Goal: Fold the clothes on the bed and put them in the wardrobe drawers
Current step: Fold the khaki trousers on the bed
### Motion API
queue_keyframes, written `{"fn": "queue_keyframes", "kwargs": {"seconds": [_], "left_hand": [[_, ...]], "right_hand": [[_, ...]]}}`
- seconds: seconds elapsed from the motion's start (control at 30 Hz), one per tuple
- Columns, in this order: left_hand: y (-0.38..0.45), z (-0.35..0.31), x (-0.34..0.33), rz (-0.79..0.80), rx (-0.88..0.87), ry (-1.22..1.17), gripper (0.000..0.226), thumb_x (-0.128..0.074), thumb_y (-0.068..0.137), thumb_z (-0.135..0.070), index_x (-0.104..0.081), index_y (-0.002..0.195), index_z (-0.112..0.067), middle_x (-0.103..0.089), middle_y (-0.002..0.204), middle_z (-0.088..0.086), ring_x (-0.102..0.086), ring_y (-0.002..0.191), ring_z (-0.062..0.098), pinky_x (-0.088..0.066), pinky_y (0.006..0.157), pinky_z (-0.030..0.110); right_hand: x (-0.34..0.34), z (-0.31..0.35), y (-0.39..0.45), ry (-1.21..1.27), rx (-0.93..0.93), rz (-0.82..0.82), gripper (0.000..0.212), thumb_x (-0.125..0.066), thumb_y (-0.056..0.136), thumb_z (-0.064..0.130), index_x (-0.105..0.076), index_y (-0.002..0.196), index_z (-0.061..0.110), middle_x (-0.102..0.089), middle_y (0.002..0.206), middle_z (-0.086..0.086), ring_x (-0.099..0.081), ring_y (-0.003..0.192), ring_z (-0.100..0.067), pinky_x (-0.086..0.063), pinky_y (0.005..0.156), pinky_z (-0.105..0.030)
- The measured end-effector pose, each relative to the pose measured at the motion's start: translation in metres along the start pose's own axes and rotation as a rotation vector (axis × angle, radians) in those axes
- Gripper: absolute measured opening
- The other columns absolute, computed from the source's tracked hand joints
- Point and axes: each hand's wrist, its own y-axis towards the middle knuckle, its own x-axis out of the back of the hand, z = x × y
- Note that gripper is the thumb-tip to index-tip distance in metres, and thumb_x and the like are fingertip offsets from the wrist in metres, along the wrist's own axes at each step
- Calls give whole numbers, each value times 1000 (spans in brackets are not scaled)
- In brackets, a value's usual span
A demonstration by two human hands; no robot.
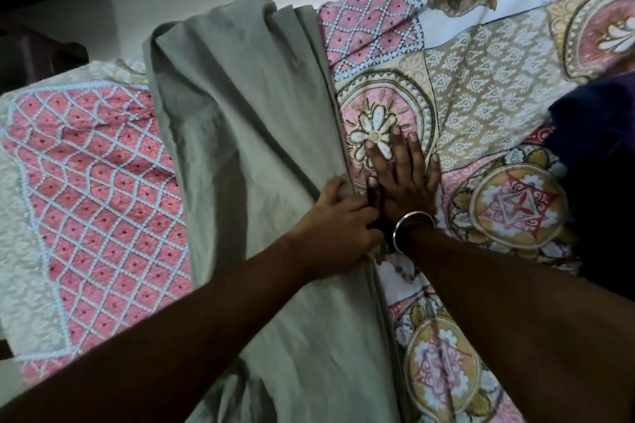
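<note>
Hands: left hand (338,216) curled, pinching right edge of grey-green garment (261,154); right hand (400,175) flat, fingers straight and spread, pressing on bedspread (481,89) just beside that edge. Touching each other at the thumbs, or very nearly.
Bed: covered by patterned bedspread, pink lattice panels and round medallions. Carries all clothes in view.
Grey-green garment: largest item, lying lengthwise down middle of bed, far end toward wall, near end running out of bottom of view. Long lengthwise creases, right side doubled into layered edge. Looks partly folded lengthwise, not yet crosswise; type of garment unclear.
Dark garment: navy heap (598,161) at right edge of view, well apart from grey-green one, unfolded as far as visible.
Bangle: silver band (414,228) on right wrist.
Progress: early. One garment mid-fold, at least one more waiting. No finished folded pile in view. Wardrobe and drawers out of view, so nothing confirmed as stored.
Remaining, by judgement: finish lengthwise fold, fold crosswise, deal with dark heap, carry all to drawers.
</note>
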Motion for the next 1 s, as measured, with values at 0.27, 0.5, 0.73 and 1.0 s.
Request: {"fn": "queue_keyframes", "kwargs": {"seconds": [0.27, 0.5, 0.73, 1.0], "left_hand": [[-44, -28, -25, -81, 413, -99, 61, -32, 99, -56, -27, 155, -33, -23, 163, 1, -16, 151, 23, -16, 116, 61], [-36, -14, -17, -247, 738, -283, 54, -16, 100, -55, -26, 152, -43, -22, 163, -5, -25, 149, 17, -29, 111, 50], [-46, 103, 4, -406, 1340, -312, 56, -24, 99, -47, -20, 155, -37, -17, 164, -7, -18, 148, 23, -18, 113, 55], [-24, 215, 48, -448, 1762, -409, 74, -58, 84, -58, -40, 139, -11, -40, 144, 14, -34, 135, 36, -24, 109, 52]], "right_hand": [[2, 1, -1, -19, 13, 5, 54, -26, 99, 45, -22, 152, 38, -13, 162, -1, -8, 149, -22, 7, 118, -44], [7, 5, 0, 12, -21, 21, 52, -28, 97, 43, -31, 149, 36, -20, 161, -3, -13, 148, -24, 6, 118, -42], [5, 5, -1, -11, -14, -23, 51, -22, 99, 45, -35, 147, 33, -28, 160, -6, -23, 146, -28, -6, 118, -49], [5, 4, 0, 34, -17, -26, 50, -24, 99, 45, -36, 146, 33, -24, 161, -5, -13, 150, -23, -1, 118, -48]]}}
